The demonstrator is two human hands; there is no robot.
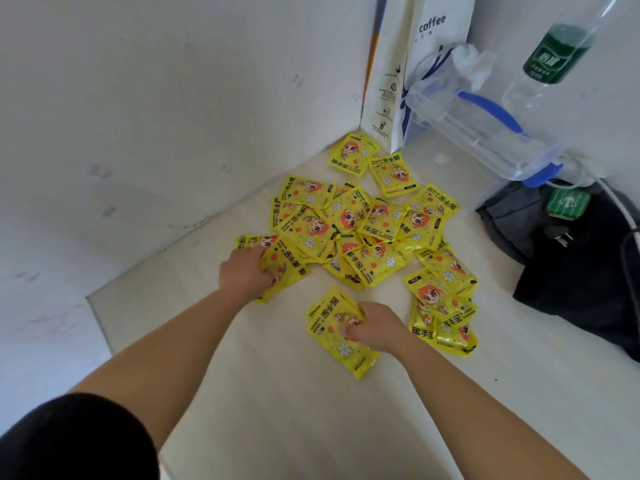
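Sleeve: a black sleeve (69, 441) covers the upper left arm at the lower left corner.
Wall: a white wall (138, 133) runs along the far left edge of the surface (277, 410) and meets a second wall at the far corner.
Left hand: the left hand (246, 271) lies at the left fringe of the packets, fingers curled down and grasping the left packet (287, 268), thumb on its top.
Left packet: yellow, printed with a cartoon face, flat on the surface and touching the pile.
Pile: the pile (360, 230) of matching yellow packets overlaps loosely in the middle of the surface, beyond both hands.
Near stack: the near stack (341, 344) of a few yellow packets lies apart from the pile, closest to the person.
Right hand: the right hand (375, 327) rests on the near stack, fingers curled round its right edge and the thumb pressing on top.
Corner packets: two corner packets (393, 174) lie just beside the paper bag (433, 64), which stands upright in the corner.
Right heap: the right heap (443, 306) of packets sits just right of the right hand.
Plastic bag: a clear plastic bag (478, 133) with blue handles slumps beside the paper bag.
Bottle: a tilted bottle (554, 53) with a green label.
Dark bag: a dark bag (571, 271) at the right edge, with a plug (559, 235) on it.
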